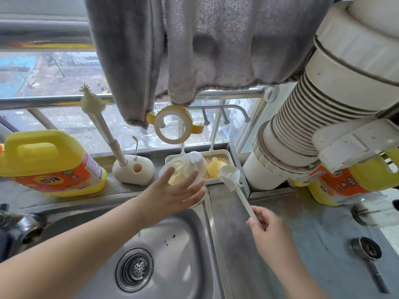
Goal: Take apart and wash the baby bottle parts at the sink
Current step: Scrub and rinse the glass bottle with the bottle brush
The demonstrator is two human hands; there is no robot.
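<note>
Now, bottle: clear plastic baby bottle (183, 169) w/ yellowish tint, lying tilted at the front of the white drying tray (228, 153), behind the sink's back rim.
Left hand (172, 195): fingers straight & spread, in front of the bottle; can't tell if touching it.
Right hand (269, 231): pinches end of a white long-handled brush (237, 190); brush head up by the tray's front right corner.
Ring: white screw collar w/ yellow handles (172, 125), hung on rack peg above tray.
Sink: stainless steel basin (179, 244) w/ round drain strainer, below both hands.
Ledge: yellow detergent jug (49, 162) at left, white silicone bottle brush (95, 111) upright in its holder beside it.
Above: grey towel (194, 44) over rail.
</note>
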